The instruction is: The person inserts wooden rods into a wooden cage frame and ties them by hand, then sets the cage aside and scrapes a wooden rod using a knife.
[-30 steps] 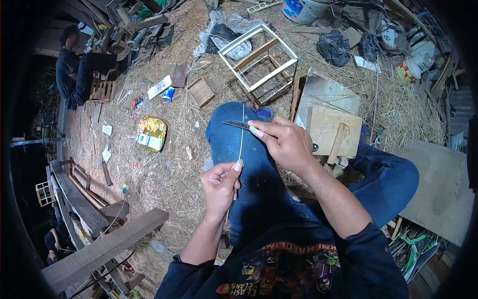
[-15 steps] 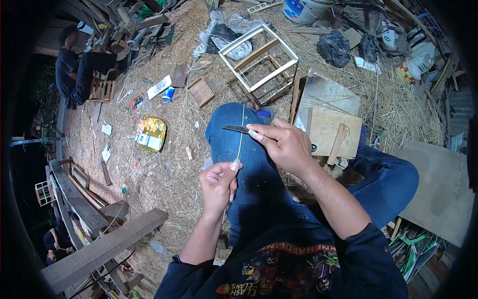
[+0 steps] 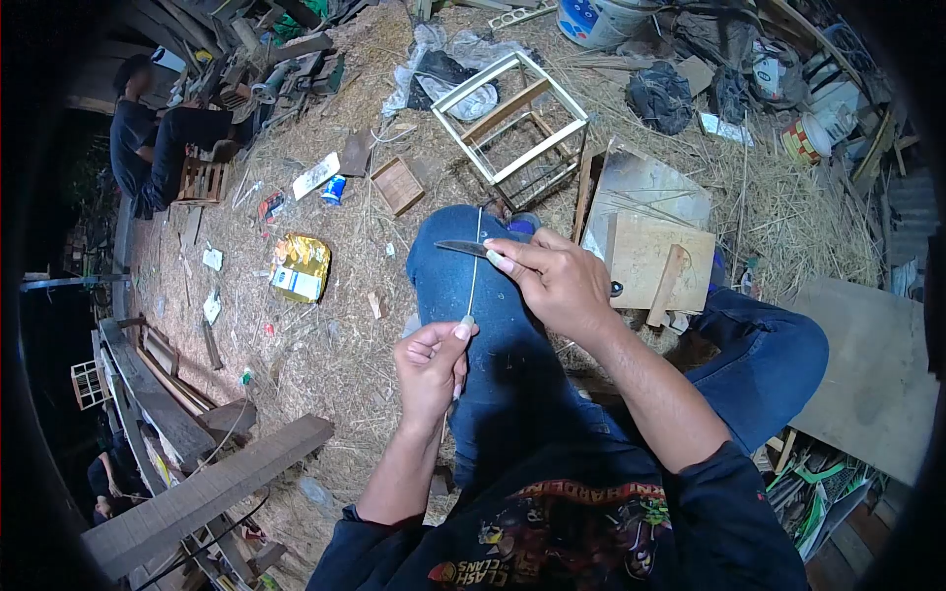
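Note:
A thin pale strip, like a sliver of bamboo or straw (image 3: pixel 472 290), runs lengthwise over my jeans-clad knee (image 3: pixel 443 271). My left hand (image 3: pixel 432 366) pinches it between thumb and fingers, and its lower end comes out beneath that hand. Above and to the right, my right hand (image 3: pixel 560 279) is closed on a knife (image 3: pixel 461 246). The dark blade points left and crosses the strip near the top of the knee. Most of the knife's handle is hidden inside my fingers.
Ahead stands a wooden frame (image 3: pixel 512 128) beside a small wooden tray (image 3: pixel 398 185). A gold packet (image 3: pixel 300 266) lies left on the straw-strewn ground. Boards (image 3: pixel 658 261) rest at right, and a wooden beam (image 3: pixel 212 488) juts in at lower left. Another person (image 3: pixel 148 138) sits far left.
The knife has shifted slightly up along the strip, and its blade now shows a broader face. My left hand keeps nearly the same place and grip.

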### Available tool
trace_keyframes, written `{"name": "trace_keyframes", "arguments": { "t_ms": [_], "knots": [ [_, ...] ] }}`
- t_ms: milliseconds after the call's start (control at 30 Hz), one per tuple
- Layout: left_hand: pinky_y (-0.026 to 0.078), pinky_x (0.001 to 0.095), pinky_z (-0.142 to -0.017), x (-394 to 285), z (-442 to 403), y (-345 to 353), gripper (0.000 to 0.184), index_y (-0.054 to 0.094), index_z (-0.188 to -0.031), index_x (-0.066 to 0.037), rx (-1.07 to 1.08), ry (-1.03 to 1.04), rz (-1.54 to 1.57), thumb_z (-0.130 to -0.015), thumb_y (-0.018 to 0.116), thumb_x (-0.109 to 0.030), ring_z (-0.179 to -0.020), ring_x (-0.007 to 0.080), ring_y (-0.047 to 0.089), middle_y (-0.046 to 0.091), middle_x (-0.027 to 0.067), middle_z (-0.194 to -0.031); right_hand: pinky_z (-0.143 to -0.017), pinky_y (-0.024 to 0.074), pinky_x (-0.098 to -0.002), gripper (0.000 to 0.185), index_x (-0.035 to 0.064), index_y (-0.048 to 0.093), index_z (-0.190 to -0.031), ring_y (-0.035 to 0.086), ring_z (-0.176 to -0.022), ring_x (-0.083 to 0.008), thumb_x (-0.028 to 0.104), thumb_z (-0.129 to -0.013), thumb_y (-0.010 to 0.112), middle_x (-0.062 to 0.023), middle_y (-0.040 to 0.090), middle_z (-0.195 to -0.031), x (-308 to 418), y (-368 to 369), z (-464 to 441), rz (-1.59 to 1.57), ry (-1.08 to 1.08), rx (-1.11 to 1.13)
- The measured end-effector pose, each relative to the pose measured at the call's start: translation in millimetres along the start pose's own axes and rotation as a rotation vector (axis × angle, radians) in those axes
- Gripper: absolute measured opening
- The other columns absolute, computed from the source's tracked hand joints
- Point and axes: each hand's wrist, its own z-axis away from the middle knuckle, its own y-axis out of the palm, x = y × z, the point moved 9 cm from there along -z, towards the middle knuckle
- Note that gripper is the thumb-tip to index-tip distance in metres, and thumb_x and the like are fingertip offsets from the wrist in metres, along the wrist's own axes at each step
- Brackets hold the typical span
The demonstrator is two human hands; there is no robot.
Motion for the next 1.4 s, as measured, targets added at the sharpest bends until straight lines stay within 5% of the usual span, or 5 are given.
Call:
{"name": "trace_keyframes", "arguments": {
  "t_ms": [267,767,1000,1067,1400],
  "knots": [
    [0.033,0.0218,-0.038,-2,2,0,0.018,0.078,-0.098,0.003,0.003,0.024,-0.030,-0.103,0.073,-0.014,-0.041,0.0034,0.045,0.060,-0.0019,-0.058,-0.067,0.0524,-0.0445,0.024,0.0317,0.083,-0.118,0.069,-0.077,-0.0295,0.040,-0.103,0.067,-0.0060,0.063,-0.082,-15,-6,-13,-0.019,0.108,0.057],
    [0.030,0.0217,-0.037,-4,15,-3,0.018,0.076,-0.097,0.004,-0.014,0.007,-0.012,-0.104,0.071,-0.012,-0.037,0.0046,0.041,0.059,0.0000,-0.056,-0.064,0.0525,-0.0389,0.024,0.0271,0.083,-0.119,0.069,-0.075,-0.0228,0.036,-0.104,0.068,-0.0030,0.066,-0.081,5,-3,6,0.033,0.045,0.076],
    [0.029,0.0220,-0.037,-5,17,-2,0.017,0.077,-0.098,0.004,-0.016,0.036,-0.039,-0.104,0.071,-0.012,-0.038,0.0045,0.041,0.060,-0.0004,-0.057,-0.063,0.0516,-0.0402,0.023,0.0285,0.083,-0.119,0.069,-0.074,-0.0235,0.037,-0.103,0.068,-0.0028,0.065,-0.081,5,-5,5,0.048,0.041,0.021],
    [0.029,0.0221,-0.037,-6,18,-1,0.017,0.077,-0.098,0.004,-0.014,0.038,-0.055,-0.104,0.071,-0.011,-0.037,0.0045,0.041,0.060,-0.0005,-0.057,-0.068,0.0551,-0.0467,0.024,0.0294,0.083,-0.118,0.070,-0.079,-0.0328,0.038,-0.102,0.067,-0.0086,0.065,-0.085,1,-6,1,0.056,0.070,0.016],
    [0.032,0.0218,-0.039,-7,21,-1,0.019,0.078,-0.098,0.002,-0.027,0.010,-0.074,-0.104,0.073,-0.016,-0.040,0.0034,0.046,0.062,-0.0013,-0.058,-0.066,0.0509,-0.0423,0.025,0.0263,0.083,-0.121,0.068,-0.076,-0.0274,0.037,-0.103,0.068,-0.0072,0.064,-0.081,1,-4,8,-0.023,0.045,0.041]
  ]
}}
